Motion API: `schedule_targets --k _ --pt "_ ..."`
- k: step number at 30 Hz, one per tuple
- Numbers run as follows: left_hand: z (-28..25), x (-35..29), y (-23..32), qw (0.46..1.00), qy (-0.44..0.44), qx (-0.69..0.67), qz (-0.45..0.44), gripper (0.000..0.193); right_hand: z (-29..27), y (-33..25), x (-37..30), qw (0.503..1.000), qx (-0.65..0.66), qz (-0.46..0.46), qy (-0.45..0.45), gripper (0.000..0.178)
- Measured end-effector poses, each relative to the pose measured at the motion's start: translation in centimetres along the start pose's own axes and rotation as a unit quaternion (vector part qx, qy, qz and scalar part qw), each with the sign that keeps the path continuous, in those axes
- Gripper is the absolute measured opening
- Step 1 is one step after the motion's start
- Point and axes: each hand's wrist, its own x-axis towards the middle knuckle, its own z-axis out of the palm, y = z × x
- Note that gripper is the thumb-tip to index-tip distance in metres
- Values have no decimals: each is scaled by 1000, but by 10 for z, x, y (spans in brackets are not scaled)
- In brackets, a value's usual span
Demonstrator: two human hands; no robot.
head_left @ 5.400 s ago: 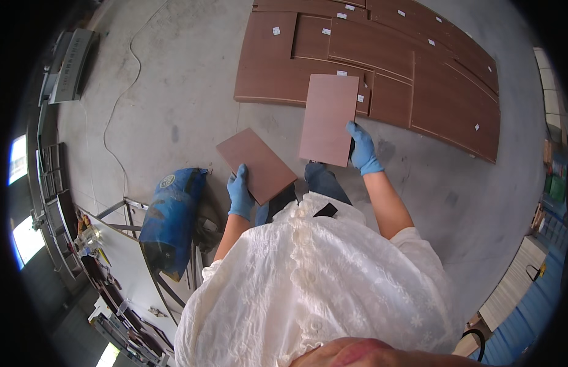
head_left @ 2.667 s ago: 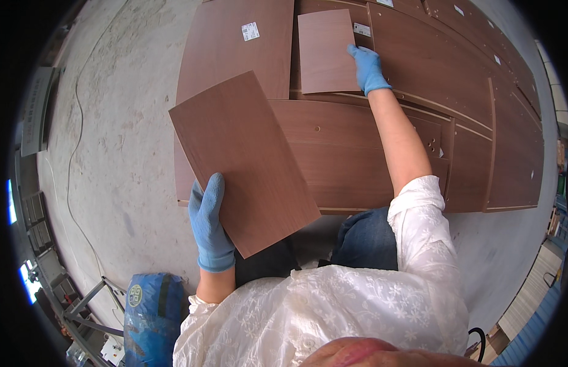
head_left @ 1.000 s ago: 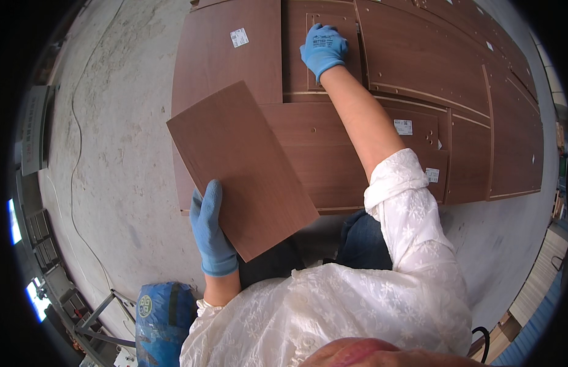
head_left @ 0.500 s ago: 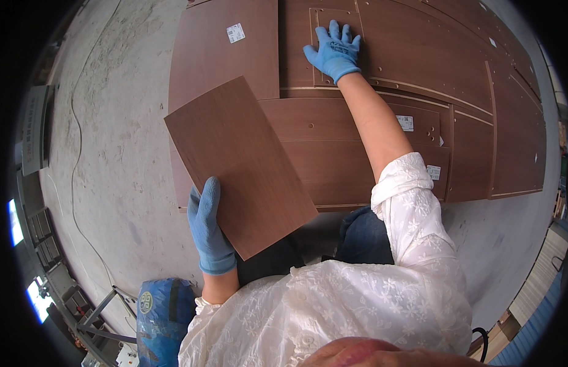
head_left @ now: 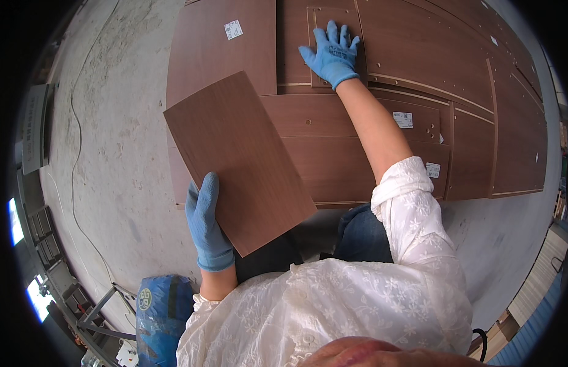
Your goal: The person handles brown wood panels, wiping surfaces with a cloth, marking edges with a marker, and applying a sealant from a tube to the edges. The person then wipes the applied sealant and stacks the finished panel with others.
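Observation:
A brown rectangular wood panel [head_left: 241, 162] is tilted in front of me, gripped along its left edge by my left hand [head_left: 206, 226] in a blue glove. The thumb lies over the panel's face; the other fingers are mostly hidden behind it. My right hand [head_left: 334, 56], gloved alike, lies flat with fingers spread on a small drilled panel [head_left: 319, 72]. That small panel rests on top of larger brown panels [head_left: 418, 52] spread out before me.
White labels stick to several panels, one on the upper left panel [head_left: 210, 61]. A blue wrapped bundle [head_left: 166, 324] stands at lower left beside a metal frame [head_left: 106, 318]. A thin cable [head_left: 78, 147] runs along the grey concrete floor [head_left: 122, 165].
Almost nothing differs. Both hands and the held panel sit very slightly further left in the view; the right hand stays on the small drilled panel.

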Motion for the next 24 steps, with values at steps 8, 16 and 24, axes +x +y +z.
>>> schedule_targets --k 8,16,24 --pt "-11 -3 -7 995 -62 47 66 39 -5 -5 -13 1000 -11 3 7 71" --pt "-3 -2 -5 998 38 -40 -24 37 -2 -5 -17 999 -1 -3 32 72" --pt "0 -5 3 1000 -8 -16 7 37 0 -10 -17 999 -25 12 19 73"
